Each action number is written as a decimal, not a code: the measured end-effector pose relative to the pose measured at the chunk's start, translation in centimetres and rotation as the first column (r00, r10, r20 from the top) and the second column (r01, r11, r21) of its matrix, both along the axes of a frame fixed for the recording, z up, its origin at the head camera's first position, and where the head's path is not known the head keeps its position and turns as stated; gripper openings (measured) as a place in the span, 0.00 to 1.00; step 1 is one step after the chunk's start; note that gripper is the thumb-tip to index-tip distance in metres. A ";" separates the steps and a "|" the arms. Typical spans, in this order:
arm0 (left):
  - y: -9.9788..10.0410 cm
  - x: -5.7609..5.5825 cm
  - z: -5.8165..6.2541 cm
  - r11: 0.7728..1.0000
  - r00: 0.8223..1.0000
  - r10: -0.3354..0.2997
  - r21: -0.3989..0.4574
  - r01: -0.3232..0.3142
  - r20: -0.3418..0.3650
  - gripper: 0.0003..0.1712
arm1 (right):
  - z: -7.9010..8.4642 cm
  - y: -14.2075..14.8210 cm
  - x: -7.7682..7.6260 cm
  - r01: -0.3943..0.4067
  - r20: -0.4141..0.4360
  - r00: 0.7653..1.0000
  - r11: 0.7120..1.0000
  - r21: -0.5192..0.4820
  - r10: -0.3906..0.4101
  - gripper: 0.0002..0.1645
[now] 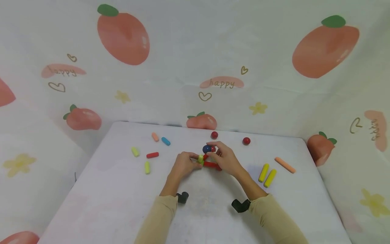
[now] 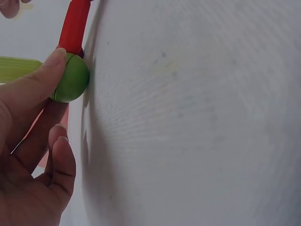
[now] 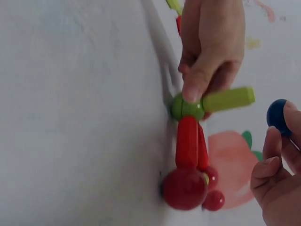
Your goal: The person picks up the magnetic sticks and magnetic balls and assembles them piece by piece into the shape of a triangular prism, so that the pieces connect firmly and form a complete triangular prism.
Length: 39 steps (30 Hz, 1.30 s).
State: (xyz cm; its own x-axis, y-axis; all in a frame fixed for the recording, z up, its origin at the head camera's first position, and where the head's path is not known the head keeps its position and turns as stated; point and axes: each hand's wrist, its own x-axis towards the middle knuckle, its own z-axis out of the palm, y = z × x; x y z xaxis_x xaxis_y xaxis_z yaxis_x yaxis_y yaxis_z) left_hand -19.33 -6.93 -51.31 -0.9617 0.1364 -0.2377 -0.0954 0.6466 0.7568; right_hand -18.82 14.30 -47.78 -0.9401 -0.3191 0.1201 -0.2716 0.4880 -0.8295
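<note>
My left hand (image 1: 183,165) pinches a green ball (image 2: 73,79) between thumb and fingers, low over the white table. A yellow-green rod (image 3: 229,99) sticks up from that ball. Red rods (image 3: 187,143) run out from it, and a dark red ball (image 3: 184,188) sits at the end of one. My right hand (image 1: 226,161) holds a dark blue ball (image 3: 278,115) at its fingertips, above the table and apart from the green ball. Behind the red rods in the right wrist view are smaller-looking red balls (image 3: 214,200); how they join is partly hidden.
Two loose red balls (image 1: 214,135) (image 1: 246,140) lie toward the table's back edge. Two yellow rods (image 1: 270,178) and an orange rod (image 1: 284,165) are at the right. Several short rods, among them a blue one (image 1: 166,141) and a red one (image 1: 152,155), lie at the left.
</note>
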 end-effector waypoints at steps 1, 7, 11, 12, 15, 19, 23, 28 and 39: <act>-0.1 0.0 0.0 1.000 1.000 0.003 -0.001 -0.003 -0.001 0.23 | 0.0 -0.3 0.2 -0.017 0.002 1.000 1.000 -0.004 0.017 0.27; -0.2 0.1 -0.4 1.000 1.000 0.001 0.026 0.000 -0.025 0.22 | -0.3 -1.4 0.6 -0.052 0.000 0.999 0.999 -0.011 0.052 0.26; -0.2 0.2 -0.4 0.999 1.000 0.013 0.033 -0.013 -0.019 0.22 | -0.4 -1.5 0.8 -0.060 0.020 0.998 0.998 -0.008 0.061 0.26; -0.1 0.2 -0.4 0.999 1.000 0.021 0.032 -0.020 -0.013 0.22 | -0.4 -1.4 0.8 -0.070 0.025 0.997 0.997 -0.006 0.071 0.26; -0.2 0.3 -0.3 0.999 1.000 0.023 0.029 -0.023 0.002 0.23 | -0.2 -1.2 0.5 -0.085 0.052 0.995 0.996 -0.001 0.085 0.26; -0.2 0.2 -0.1 1.000 1.000 -0.019 0.018 0.019 -0.005 0.23 | -0.5 -0.3 -0.9 -0.044 0.075 0.996 0.995 0.085 0.037 0.25; -0.2 0.1 -0.1 0.998 0.998 -0.067 0.005 0.067 -0.019 0.23 | -1.8 0.7 -2.3 -0.038 0.123 0.992 0.963 0.267 0.005 0.25; 0.1 0.3 -0.1 1.000 0.998 -0.021 -0.018 0.020 -0.061 0.25 | -3.1 2.1 -2.4 -0.062 0.167 0.986 0.945 0.322 0.008 0.22; 0.8 2.7 0.4 0.993 0.994 -0.114 -0.035 0.114 -0.001 0.25 | -4.1 3.4 1.5 0.176 0.148 0.961 0.931 0.319 -0.233 0.21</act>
State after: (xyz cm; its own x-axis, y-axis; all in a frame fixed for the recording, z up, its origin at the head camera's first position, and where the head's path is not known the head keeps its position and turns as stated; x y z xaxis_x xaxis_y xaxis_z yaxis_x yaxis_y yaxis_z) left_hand -16.63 -6.15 -50.94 -0.9412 0.2365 -0.2415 -0.0176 0.6792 0.7337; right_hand -17.30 17.66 -51.91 -0.9853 -0.1121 -0.1287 0.0009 0.7507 -0.6607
